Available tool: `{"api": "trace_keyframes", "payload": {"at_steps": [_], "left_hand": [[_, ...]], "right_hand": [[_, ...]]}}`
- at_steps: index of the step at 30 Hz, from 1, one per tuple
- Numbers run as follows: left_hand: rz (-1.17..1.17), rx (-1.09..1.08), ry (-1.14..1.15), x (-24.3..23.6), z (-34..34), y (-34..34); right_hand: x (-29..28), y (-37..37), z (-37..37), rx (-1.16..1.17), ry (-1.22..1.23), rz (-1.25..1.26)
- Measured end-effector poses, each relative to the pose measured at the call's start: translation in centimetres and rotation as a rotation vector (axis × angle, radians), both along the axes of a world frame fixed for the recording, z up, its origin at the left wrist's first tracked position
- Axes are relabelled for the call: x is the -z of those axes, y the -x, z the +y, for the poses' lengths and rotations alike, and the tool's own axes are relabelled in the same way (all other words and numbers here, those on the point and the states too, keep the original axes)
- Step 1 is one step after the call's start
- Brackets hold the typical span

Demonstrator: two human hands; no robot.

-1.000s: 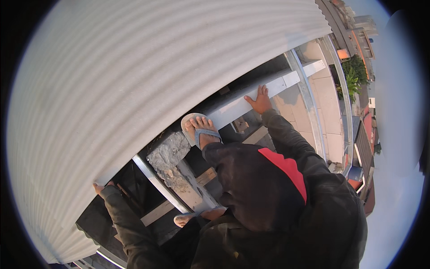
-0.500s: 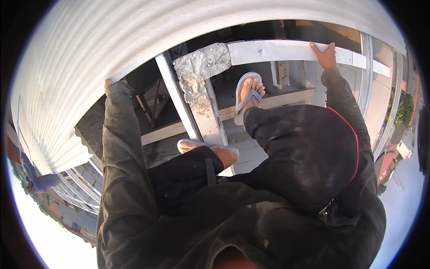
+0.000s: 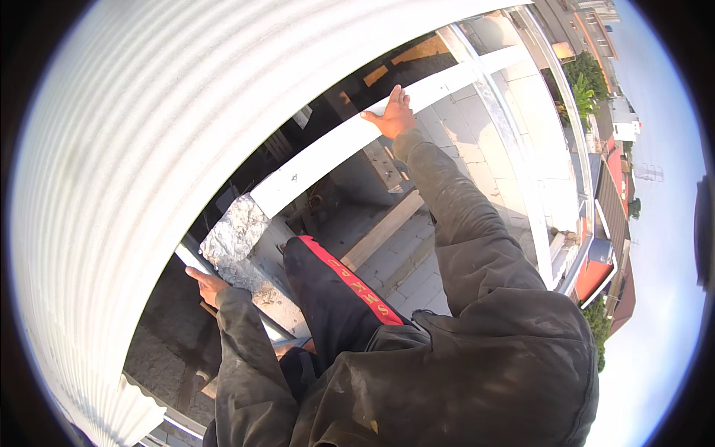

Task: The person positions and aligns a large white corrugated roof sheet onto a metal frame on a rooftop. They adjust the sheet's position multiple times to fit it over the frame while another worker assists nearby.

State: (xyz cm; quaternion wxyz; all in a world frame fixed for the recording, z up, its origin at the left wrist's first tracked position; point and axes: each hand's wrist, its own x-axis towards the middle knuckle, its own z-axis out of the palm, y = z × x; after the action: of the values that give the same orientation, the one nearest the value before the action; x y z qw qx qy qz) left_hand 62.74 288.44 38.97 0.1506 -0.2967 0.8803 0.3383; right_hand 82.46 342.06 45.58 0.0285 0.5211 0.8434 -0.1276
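Note:
My right hand (image 3: 393, 115) is set on a white beam (image 3: 320, 158), its thumb apart and its fingers reaching over the beam's upper edge. Lower left, my left hand (image 3: 207, 286) lies by a metal rafter (image 3: 192, 258), fingers stretched out; it seems to touch the rafter, and part of it is hard to make out. Between the hands, a rough broken concrete stub (image 3: 235, 228) sits against the beam's left end. White corrugated roof sheet (image 3: 141, 141) arches over the left and top. My bent leg in dark trousers with a red stripe (image 3: 350, 287) is below the beam.
Metal rafters (image 3: 500, 123) cross at the right. Below the beam are a timber plank (image 3: 383, 229) and a block wall (image 3: 465, 119). A dark opening (image 3: 160, 339) drops away at lower left. Rooftops (image 3: 615, 167) and trees (image 3: 585, 78) stand beyond, far below.
My view and body have turned. My left hand has left the corrugated sheet's edge and come to the metal rafter. My right hand stays on the white beam. My sandalled feet have mostly gone from view.

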Motion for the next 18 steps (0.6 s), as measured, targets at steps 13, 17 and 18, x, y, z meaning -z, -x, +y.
{"api": "trace_keyframes", "payload": {"at_steps": [13, 17, 18], "left_hand": [[-0.082, -0.017, 0.353, -1.3, 0.4, -3.0], [-0.053, -0.021, 0.372, 0.1, -0.6, -2.5], [-0.042, -0.059, 0.407, -0.6, -0.1, -3.2]], "right_hand": [[-8.8, -24.6, 24.5, 0.325, -0.360, -0.422], [-4.6, -33.9, 31.0, 0.137, -0.299, -0.360], [-4.2, -33.6, 31.6, 0.099, -0.272, -0.318]]}}
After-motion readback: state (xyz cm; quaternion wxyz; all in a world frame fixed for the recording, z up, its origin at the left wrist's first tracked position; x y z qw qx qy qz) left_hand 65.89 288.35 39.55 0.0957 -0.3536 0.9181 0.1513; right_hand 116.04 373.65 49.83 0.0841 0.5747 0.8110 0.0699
